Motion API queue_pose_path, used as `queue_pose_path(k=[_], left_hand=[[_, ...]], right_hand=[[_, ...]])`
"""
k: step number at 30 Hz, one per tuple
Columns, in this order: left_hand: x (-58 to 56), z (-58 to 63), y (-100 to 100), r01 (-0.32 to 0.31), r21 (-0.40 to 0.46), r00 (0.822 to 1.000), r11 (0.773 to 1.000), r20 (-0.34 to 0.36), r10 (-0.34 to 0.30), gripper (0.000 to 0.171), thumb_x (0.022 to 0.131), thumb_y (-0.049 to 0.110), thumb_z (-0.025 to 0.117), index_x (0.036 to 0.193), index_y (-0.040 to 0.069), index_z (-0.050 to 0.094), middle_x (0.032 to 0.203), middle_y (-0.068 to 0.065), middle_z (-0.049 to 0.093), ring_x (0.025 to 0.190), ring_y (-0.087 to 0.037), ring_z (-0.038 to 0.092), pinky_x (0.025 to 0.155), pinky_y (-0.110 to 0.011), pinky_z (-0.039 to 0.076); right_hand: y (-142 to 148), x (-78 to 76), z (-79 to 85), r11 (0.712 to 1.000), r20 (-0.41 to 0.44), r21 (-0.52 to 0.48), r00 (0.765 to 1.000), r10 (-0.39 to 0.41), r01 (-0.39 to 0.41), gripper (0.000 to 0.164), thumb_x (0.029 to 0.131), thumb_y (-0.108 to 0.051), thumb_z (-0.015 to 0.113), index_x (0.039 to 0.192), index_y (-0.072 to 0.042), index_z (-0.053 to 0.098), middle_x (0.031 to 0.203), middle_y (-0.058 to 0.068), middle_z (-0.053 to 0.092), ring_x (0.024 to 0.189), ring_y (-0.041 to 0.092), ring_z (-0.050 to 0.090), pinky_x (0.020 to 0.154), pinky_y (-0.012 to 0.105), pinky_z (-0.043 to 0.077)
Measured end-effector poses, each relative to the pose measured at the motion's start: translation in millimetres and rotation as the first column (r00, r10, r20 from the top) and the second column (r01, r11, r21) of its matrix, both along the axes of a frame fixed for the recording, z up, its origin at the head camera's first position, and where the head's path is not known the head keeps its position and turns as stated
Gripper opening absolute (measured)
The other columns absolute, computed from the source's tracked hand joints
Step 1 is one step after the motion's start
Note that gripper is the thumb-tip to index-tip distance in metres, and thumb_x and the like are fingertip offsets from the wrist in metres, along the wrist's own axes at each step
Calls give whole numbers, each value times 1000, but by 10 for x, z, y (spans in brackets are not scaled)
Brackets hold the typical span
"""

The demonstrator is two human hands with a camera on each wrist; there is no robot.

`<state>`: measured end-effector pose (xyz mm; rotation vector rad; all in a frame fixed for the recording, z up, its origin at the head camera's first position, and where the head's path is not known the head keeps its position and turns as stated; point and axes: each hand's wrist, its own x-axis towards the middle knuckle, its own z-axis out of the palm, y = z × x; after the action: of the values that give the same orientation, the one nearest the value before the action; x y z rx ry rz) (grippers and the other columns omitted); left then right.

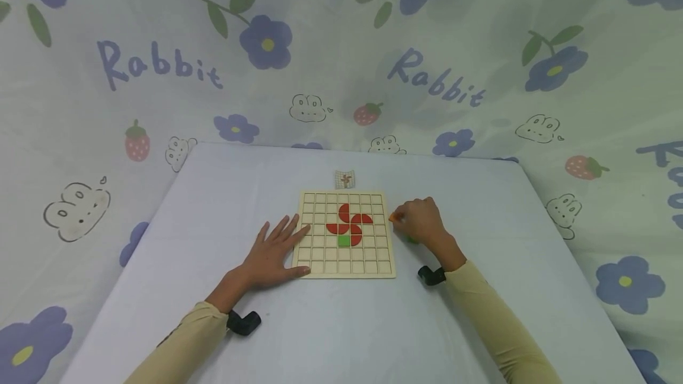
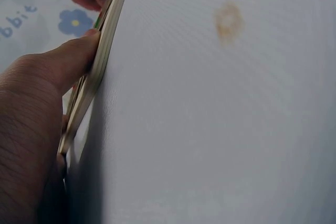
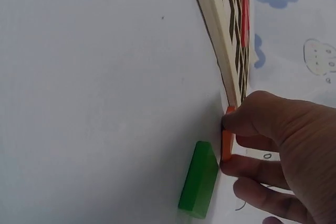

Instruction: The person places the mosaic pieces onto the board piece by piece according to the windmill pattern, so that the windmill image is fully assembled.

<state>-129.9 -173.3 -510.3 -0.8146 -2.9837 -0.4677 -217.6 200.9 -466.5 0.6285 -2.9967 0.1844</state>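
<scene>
A pale wooden grid board lies on the white table, with several red quarter-round pieces set in a pinwheel and a green square piece below them. My left hand rests spread over the board's left edge, its fingers straight and its thumb on the lower left corner. Just off the board's right edge, my right hand pinches a small orange block between thumb and fingers. A green block lies on the table close by, mostly hidden under the right hand in the head view.
Behind the board stands a small card printed with a grid and a red pinwheel. The white table reaches back to a patterned cloth backdrop. A black wrist mount sits below the left wrist, another by the right.
</scene>
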Motion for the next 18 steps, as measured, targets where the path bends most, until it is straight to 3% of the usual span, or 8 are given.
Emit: queue_pose_path(k=[4,7,13,18], left_hand=[[2,-9,2,-2,-2,1000,1000,3,2,94,84,77,51,157,22,28,163,-10,15,149,-31,9,112,-63,4],[10,-1,3,-2,9,1000,1000,5,2,94,84,75,52,157,21,29,163,-10,16,149,-32,10,112,-63,4],[6,-2,5,-2,4,1000,1000,9,2,94,84,75,53,157,21,28,163,-10,15,149,-32,9,112,-62,3],[-9,-19,0,0,1,1000,1000,3,0,94,84,76,52,157,22,27,163,-10,14,149,-32,9,112,-62,3]], right_hand=[[2,-1,-23,1000,-89,30,996,12,-10,15,81,-30,80,90,-17,81,78,-6,73,68,18,62,69,42,42],[-29,18,-32,999,-136,-13,990,33,-35,13,79,-30,82,86,-19,81,75,-8,71,65,16,57,67,41,41],[-240,167,5,975,-155,-116,973,170,-189,12,78,-32,82,83,-21,81,78,-8,72,69,14,53,74,42,40],[-427,300,22,937,-219,-122,929,296,-328,8,77,-31,82,80,-23,80,77,-9,71,73,13,56,78,41,41]])
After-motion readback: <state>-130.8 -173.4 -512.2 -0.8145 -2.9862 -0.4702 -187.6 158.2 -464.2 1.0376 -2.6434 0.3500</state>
